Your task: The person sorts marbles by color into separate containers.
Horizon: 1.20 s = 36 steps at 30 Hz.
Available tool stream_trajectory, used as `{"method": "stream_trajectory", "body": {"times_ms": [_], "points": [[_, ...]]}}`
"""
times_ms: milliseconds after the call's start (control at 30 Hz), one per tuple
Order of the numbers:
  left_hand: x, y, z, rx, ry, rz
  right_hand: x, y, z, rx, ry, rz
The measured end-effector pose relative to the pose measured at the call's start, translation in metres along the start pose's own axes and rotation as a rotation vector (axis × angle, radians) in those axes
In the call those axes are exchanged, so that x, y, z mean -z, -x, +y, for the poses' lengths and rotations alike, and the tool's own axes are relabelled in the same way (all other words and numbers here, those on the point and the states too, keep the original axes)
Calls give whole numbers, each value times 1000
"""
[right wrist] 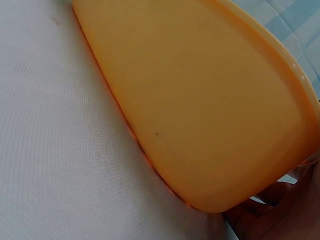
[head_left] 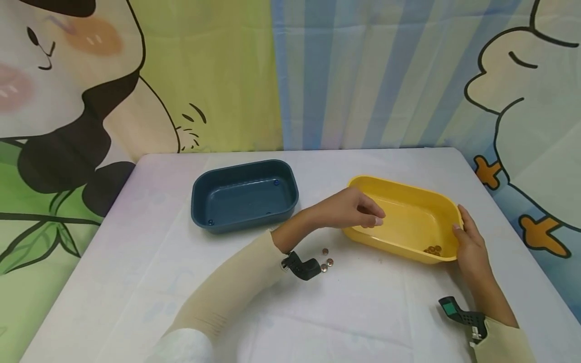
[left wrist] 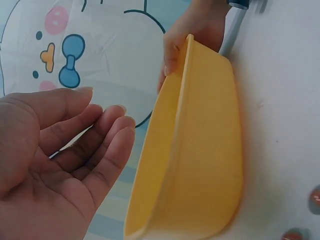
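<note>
My left hand (head_left: 351,209) hovers over the near left part of a yellow plastic bin (head_left: 399,186). In the left wrist view its fingers (left wrist: 107,145) are loosely bent, with nothing seen between them. At the bin's right end my right hand (head_left: 472,244) grips the rim, thumb on the inner side and fingers outside. Several small round brown marble-like pieces (head_left: 434,249) lie inside the bin, in its near right corner. Three similar brown pieces (head_left: 330,262) rest on the white cloth below my left wrist. Only the outer wall of the yellow bin (right wrist: 200,100) fills the right wrist view.
A dark blue bin (head_left: 245,224) stands at the back left, holding a few small dark blue round pieces (head_left: 276,182). Both bins sit on a white-clothed table (head_left: 340,322). Behind it hangs a printed cartoon curtain (head_left: 227,75).
</note>
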State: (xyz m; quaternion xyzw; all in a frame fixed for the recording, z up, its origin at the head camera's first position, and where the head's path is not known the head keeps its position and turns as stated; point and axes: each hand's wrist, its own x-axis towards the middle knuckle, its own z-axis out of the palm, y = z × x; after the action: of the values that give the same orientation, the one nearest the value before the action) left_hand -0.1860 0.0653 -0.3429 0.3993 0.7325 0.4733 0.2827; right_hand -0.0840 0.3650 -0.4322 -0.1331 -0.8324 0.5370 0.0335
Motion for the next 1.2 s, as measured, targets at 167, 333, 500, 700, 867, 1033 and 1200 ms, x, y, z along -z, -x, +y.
{"method": "stream_trajectory", "body": {"times_ms": [167,333,500,700,867,1033,1200], "points": [[-1,14,-10,18,1,38,2,-2,-1,-6,-1,6],[-2,22,-14,39,4,89,2,-2,0,-13,7,13],[-4,31,-22,14,-6,101,0,0,2,-6,2,20],[-7,46,-38,17,-61,125,-4,1,2,-7,-37,9],[-6,58,-51,36,-82,121,-5,0,0,-4,-37,7],[-4,64,-60,57,-96,120,-4,-2,-2,-24,-25,7],[-7,67,-70,72,-64,111,-2,0,-2,-20,-10,15]]}}
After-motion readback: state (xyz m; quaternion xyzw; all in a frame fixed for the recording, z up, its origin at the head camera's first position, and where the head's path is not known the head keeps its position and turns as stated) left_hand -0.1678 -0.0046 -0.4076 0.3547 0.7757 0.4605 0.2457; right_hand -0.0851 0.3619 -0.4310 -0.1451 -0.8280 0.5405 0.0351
